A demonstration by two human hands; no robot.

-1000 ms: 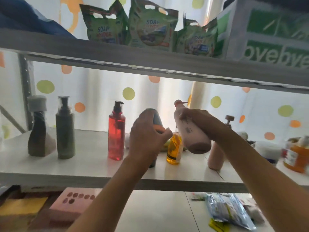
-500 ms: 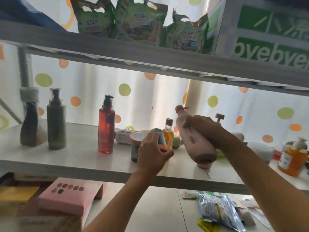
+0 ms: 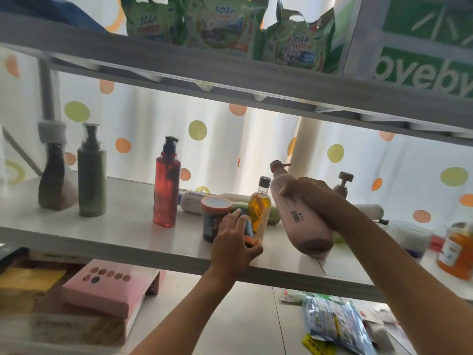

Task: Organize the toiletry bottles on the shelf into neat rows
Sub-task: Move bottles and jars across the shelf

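Note:
My right hand [image 3: 311, 199] grips a pink pump bottle [image 3: 299, 216], tilted with its base just above the white shelf [image 3: 122, 231]. My left hand [image 3: 234, 243] is closed around a small blue tube with an orange cap [image 3: 247, 228], near the shelf's front edge. Right beside it stand a dark jar with an orange lid [image 3: 212, 216] and an amber bottle [image 3: 259, 210]. A red pump bottle [image 3: 166, 183], a green pump bottle [image 3: 91, 172] and a dark bottle with a grey cap [image 3: 52, 175] stand upright to the left.
White tubes [image 3: 192, 201] lie behind the jar. Another pink pump bottle [image 3: 341, 187], a white container [image 3: 404, 233] and an orange bottle [image 3: 457, 249] sit at right. Soap powder bags [image 3: 220, 21] line the upper shelf. A pink box [image 3: 107, 285] and packets [image 3: 337, 326] lie below.
My left hand has come down with the blue tube from mid-air to the shelf's front, beside the jar. The pink bottle in my right hand has dropped lower toward the shelf.

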